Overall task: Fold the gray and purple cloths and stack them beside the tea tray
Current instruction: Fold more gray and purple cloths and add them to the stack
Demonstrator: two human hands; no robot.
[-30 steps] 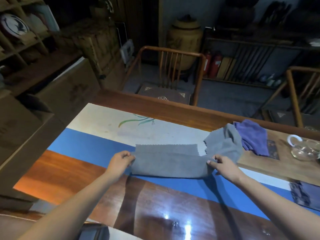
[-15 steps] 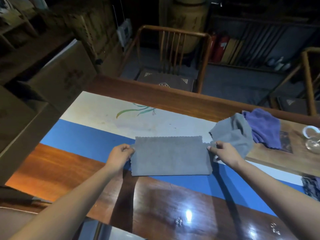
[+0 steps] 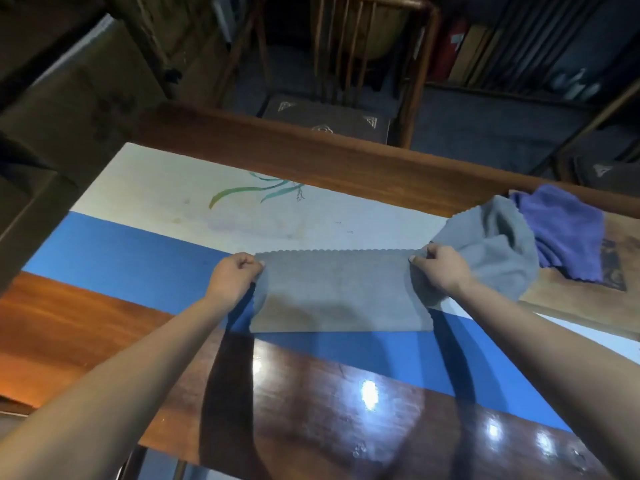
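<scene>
While the left hand (image 3: 232,278) and right hand (image 3: 440,270) each pinch a far corner of the gray cloth (image 3: 339,292), it lies stretched flat across the blue runner (image 3: 114,251) (probably squaring the fold). A second gray cloth (image 3: 498,251) and the purple cloth (image 3: 561,233) wait crumpled, just right.

Your flat gray cloth (image 3: 341,292) lies folded into a rectangle; a second gray cloth (image 3: 498,251) and purple cloth (image 3: 561,237) sit crumpled beside it.
</scene>
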